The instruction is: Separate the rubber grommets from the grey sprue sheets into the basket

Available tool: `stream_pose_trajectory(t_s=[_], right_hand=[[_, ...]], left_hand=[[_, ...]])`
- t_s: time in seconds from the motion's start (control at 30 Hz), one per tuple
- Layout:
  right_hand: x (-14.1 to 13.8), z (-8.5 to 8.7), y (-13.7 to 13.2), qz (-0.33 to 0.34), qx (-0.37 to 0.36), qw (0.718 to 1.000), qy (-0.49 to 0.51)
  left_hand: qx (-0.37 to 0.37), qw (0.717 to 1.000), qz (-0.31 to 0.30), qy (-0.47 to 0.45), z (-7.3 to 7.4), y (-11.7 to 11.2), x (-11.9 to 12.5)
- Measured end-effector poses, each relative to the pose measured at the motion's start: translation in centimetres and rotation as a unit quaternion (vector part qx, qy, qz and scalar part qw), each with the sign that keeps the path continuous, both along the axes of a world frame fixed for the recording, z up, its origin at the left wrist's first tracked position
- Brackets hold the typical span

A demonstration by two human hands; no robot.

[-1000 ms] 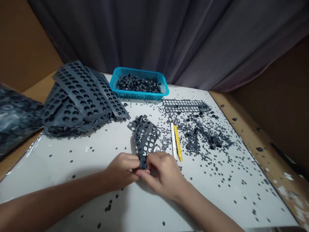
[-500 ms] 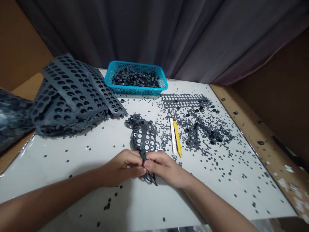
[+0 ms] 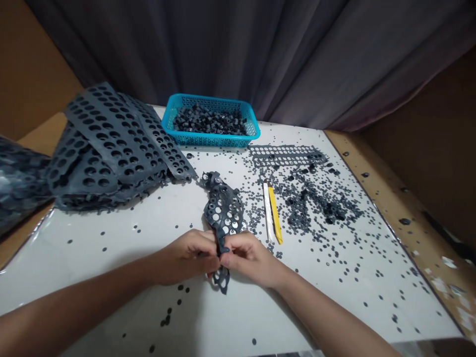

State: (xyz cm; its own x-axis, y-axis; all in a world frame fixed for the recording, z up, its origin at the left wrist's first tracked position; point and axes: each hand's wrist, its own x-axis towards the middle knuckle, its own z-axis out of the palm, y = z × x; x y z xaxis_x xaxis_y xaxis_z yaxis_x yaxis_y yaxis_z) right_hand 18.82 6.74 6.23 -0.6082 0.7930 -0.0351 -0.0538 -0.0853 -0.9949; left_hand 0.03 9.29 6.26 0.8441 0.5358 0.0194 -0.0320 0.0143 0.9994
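Observation:
A dark grey rubber strip (image 3: pixel 222 208) full of punched holes lies on the white table (image 3: pixel 92 248) and runs toward me. My left hand (image 3: pixel 189 255) and my right hand (image 3: pixel 247 258) pinch its near part between fingertips, side by side. A short ragged end of the strip (image 3: pixel 221 280) hangs out below my fingers, over the table.
A stack of grey perforated sheets (image 3: pixel 107 148) sits at the left. A blue basket (image 3: pixel 211 121) of small black rings stands at the back. A flat perforated strip (image 3: pixel 286 154), a yellow-and-white cutter (image 3: pixel 272 210) and several scattered rubber bits (image 3: pixel 316 203) lie to the right.
The strip has slid toward me through my fingers, so a ragged end now sticks out below them. Both hands stayed in nearly the same place.

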Motion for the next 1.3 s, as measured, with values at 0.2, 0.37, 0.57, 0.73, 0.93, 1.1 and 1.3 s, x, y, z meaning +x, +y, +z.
stream_pose_trajectory(t_s=[0.2, 0.37, 0.57, 0.73, 0.93, 1.1, 1.3], right_hand=[[0.2, 1.3, -0.3, -0.011, 0.209, 0.965, -0.157], [0.2, 1.9, -0.7, -0.048, 0.241, 0.939, -0.241], [-0.1, 2.6, -1.2, -0.089, 0.229, 0.911, -0.333], [-0.3, 2.5, -1.1, -0.058, 0.105, 0.974, -0.191], [-1.7, -0.1, -0.5, -0.15, -0.187, 0.963, 0.121], [-2.4, -0.9, -0.3, -0.189, -0.258, 0.928, 0.189], [-2.1, -0.7, 0.0, -0.183, -0.293, 0.907, 0.242]], left_hand=[[0.023, 0.997, 0.071, 0.029, 0.1, -0.9, 0.7], [0.041, 0.986, 0.129, 0.098, -0.6, -1.5, 1.2], [0.075, 0.984, 0.133, 0.089, -0.9, -1.6, 1.1], [-0.032, 0.987, 0.135, 0.077, -1.2, -1.8, 1.2], [-0.208, 0.957, 0.202, 0.019, -1.8, -1.8, 1.9], [-0.254, 0.941, 0.224, 0.009, -2.0, -1.8, 2.0], [-0.277, 0.93, 0.239, -0.02, -1.7, -1.5, 1.9]])
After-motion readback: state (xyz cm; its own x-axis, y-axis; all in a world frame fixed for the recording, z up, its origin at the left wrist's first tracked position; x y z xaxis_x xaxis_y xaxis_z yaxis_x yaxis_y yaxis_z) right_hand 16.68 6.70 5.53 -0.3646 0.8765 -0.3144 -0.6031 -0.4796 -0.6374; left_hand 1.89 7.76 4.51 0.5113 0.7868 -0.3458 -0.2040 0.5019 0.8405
